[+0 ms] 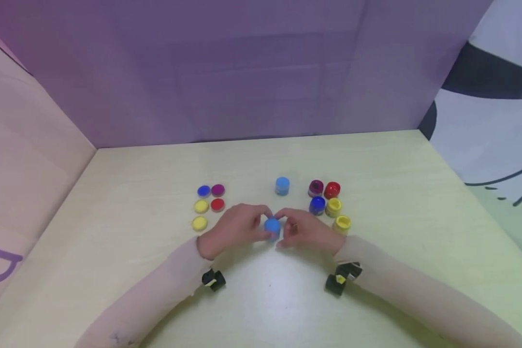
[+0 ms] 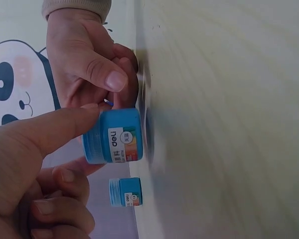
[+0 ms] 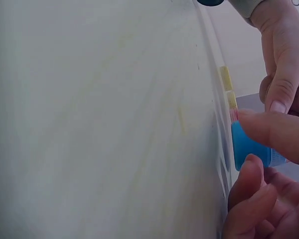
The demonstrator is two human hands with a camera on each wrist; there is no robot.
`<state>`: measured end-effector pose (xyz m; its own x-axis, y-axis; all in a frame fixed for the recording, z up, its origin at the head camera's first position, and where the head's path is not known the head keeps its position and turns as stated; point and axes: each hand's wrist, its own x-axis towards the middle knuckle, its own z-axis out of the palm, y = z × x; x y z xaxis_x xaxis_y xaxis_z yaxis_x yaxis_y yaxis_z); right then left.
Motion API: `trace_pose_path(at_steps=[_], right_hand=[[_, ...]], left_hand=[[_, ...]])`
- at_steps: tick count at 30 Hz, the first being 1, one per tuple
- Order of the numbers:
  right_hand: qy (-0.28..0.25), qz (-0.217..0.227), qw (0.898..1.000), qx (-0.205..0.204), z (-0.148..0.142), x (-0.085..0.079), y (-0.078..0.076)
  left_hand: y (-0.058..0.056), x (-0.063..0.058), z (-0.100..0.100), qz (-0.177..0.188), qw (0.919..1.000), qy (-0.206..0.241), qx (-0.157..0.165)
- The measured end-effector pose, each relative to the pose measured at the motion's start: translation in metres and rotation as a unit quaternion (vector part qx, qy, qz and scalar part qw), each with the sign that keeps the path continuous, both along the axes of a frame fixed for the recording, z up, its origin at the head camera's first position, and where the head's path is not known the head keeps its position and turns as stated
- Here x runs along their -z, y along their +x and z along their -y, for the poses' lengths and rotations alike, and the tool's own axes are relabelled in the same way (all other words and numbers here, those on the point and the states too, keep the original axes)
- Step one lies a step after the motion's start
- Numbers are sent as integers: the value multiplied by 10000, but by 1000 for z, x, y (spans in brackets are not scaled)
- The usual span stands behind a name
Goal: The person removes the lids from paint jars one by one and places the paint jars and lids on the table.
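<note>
A light blue paint jar [image 1: 272,226] stands between the two hands at the middle of the table. My left hand [image 1: 240,223] pinches it between thumb and index finger, at the lid end in the left wrist view. My right hand [image 1: 305,229] is close on the jar's other side, thumb and index finger spread around it with a gap at the thumb. In the left wrist view the jar [image 2: 120,135] shows a white deli label. Farther back stands a second light blue jar [image 1: 282,186].
Left of the hands lie several loose lids: a blue lid [image 1: 204,191], a purple lid [image 1: 218,190], a red lid [image 1: 217,205] and yellow ones. On the right, uncovered jars include a purple jar [image 1: 316,188], a red jar [image 1: 332,190] and a dark blue jar [image 1: 317,205], plus yellow ones.
</note>
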<state>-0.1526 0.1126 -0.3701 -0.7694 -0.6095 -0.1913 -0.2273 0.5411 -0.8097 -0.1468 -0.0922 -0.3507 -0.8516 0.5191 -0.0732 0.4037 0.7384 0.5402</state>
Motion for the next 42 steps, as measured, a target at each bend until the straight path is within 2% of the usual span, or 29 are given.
trace_pose_path(at_steps=[8,17,23,27,34,42], right_hand=[[18,-37,9998,-169,7,3,-2],[321,40,9994,123,16,5,-5],[291,245,9989,266,19,2,-6],[186,177,9995,181,20,0,-6],[-16,128,9999,88,22,0,-6],[-19,118,9998,136,21,2,-6]], left_hand=[[4,-2,6,120,9992,241,306],[1,4,11,141,9975,391,563],[-5,2,15,422,9938,517,884],[-12,2,18,574,9896,547,1202],[-22,4,21,630,9808,709,1704],[-26,5,19,719,9791,637,1794]])
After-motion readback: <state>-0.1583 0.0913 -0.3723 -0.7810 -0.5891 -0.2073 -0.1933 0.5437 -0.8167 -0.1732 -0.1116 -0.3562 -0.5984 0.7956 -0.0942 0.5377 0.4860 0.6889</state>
